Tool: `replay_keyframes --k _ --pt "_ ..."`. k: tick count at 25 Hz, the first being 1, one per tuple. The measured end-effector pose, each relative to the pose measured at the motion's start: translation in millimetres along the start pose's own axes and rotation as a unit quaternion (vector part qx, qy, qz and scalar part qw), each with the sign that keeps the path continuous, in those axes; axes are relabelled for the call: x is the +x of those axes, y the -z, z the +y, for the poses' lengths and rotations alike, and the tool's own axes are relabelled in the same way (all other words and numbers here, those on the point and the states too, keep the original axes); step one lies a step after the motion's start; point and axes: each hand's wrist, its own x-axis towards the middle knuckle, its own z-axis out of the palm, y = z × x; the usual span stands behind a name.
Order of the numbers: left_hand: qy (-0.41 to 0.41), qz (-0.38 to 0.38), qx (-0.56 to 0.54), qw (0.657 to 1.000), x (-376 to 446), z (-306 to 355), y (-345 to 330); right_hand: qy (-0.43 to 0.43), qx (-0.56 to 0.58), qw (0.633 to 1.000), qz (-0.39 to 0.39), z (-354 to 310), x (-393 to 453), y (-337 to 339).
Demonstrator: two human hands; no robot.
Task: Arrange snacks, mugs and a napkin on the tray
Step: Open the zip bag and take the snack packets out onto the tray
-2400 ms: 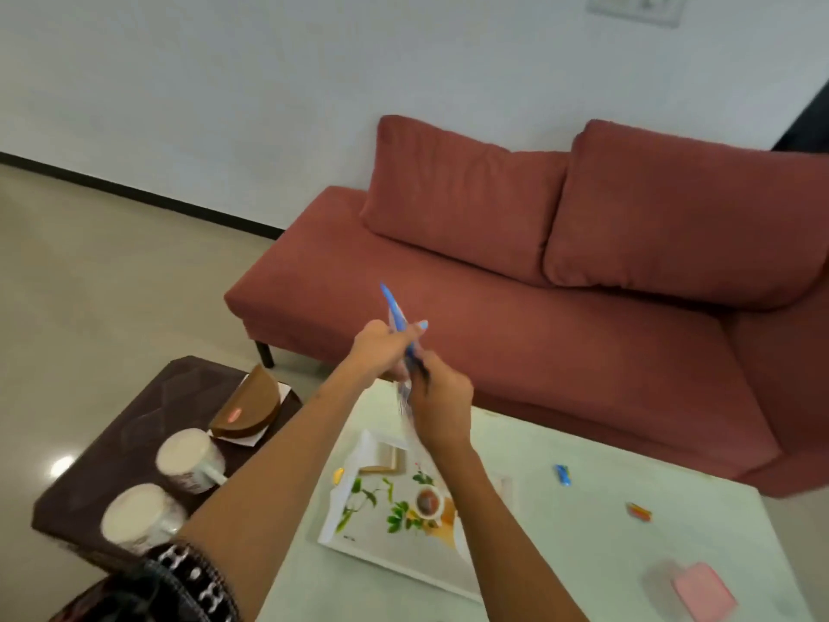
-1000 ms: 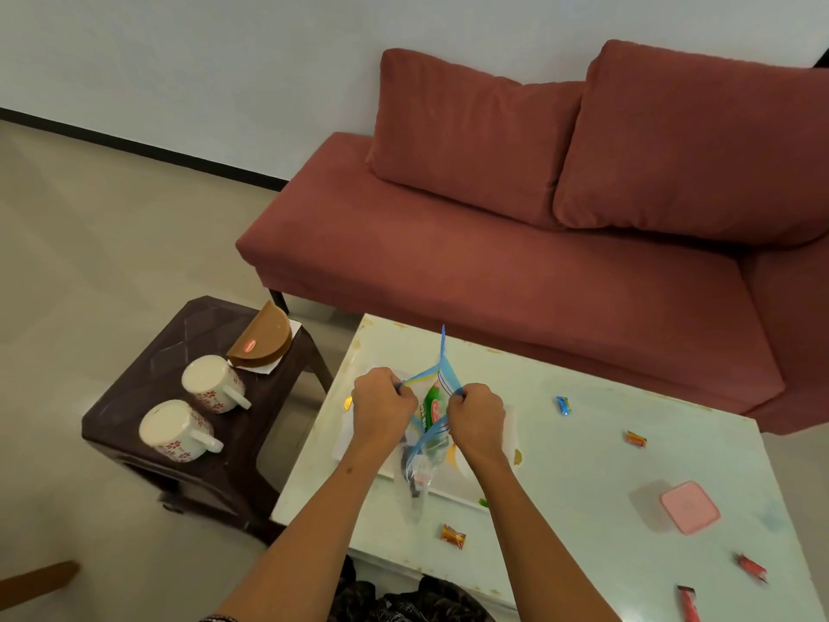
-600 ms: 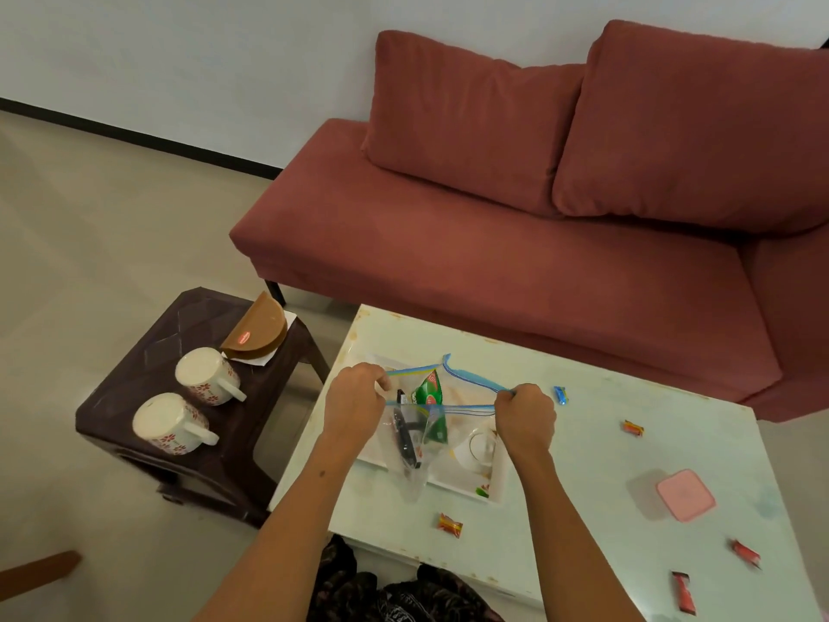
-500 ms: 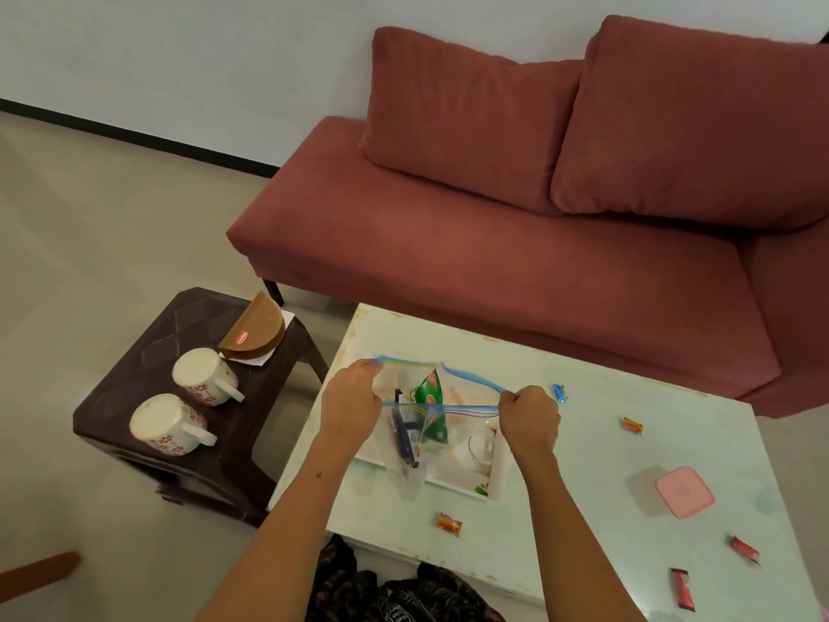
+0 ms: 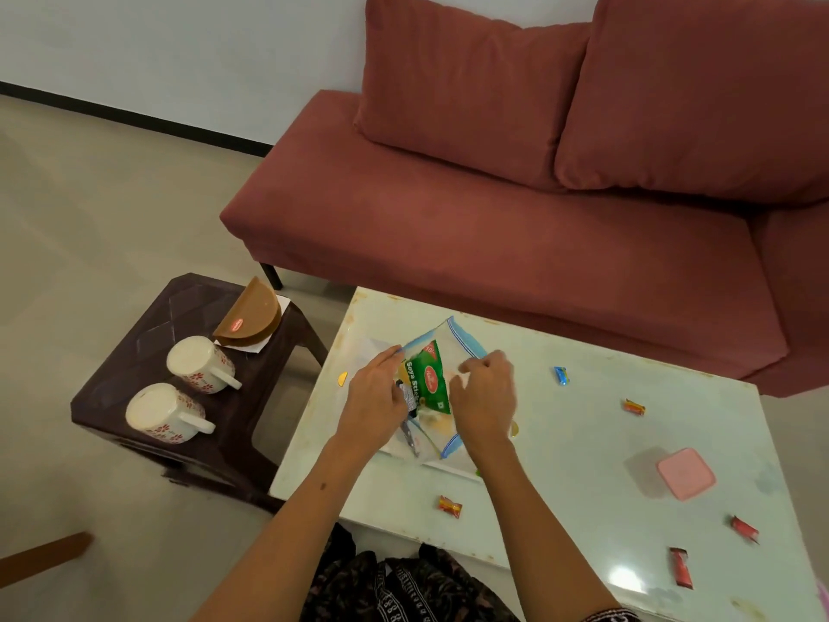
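Hands meet over the tray (image 5: 453,465): left hand (image 5: 374,404) seemingly pinches the bag (image 5: 453,347) rim, fingers fairly straight; right hand (image 5: 486,397), fingers curled, grips the opposite rim, snack packet (image 5: 429,379) between.

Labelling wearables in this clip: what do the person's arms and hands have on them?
Both forearms are bare, no sleeves. The left hand and right hand show no rings or gloves. A dark patterned band sits on the right arm at the frame's bottom edge.

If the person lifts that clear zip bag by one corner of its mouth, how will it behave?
The clear zip bag would likely sag and fold, since its thin film already creases between the hands. The green snack packet inside may slide toward the low end. The film probably feels slippery, so a pinch at the blue zip strip seems safer.
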Motion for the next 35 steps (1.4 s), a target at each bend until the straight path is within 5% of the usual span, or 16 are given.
replay_keyframes --k 4,8,17,24,27,31,35 --pt "-0.01 0.02 -0.023 0.999 -6 3 2 -0.014 -0.058 0.965 -0.257 -23 -14 -29" --pt "-0.022 0.024 -0.029 0.999 -23 -2 3 -0.102 -0.021 0.932 -0.346 -26 -32 -54" --pt "0.004 0.03 -0.021 0.999 -34 -16 10 -0.121 0.077 0.963 -0.228 -28 -30 -46" --pt "0.045 0.045 0.0 0.998 -19 -12 9 -0.038 0.082 0.972 -0.218 -31 17 53" --pt "0.074 0.065 -0.017 0.995 -14 -14 12 -0.013 0.155 0.983 -0.095 -9 29 118" --pt "0.089 0.084 0.001 0.992 -9 -15 11 -0.083 0.274 0.956 0.067 34 40 149" --pt "0.094 0.093 -0.002 0.991 -8 -12 9 -0.16 0.187 0.966 0.08 81 54 94"
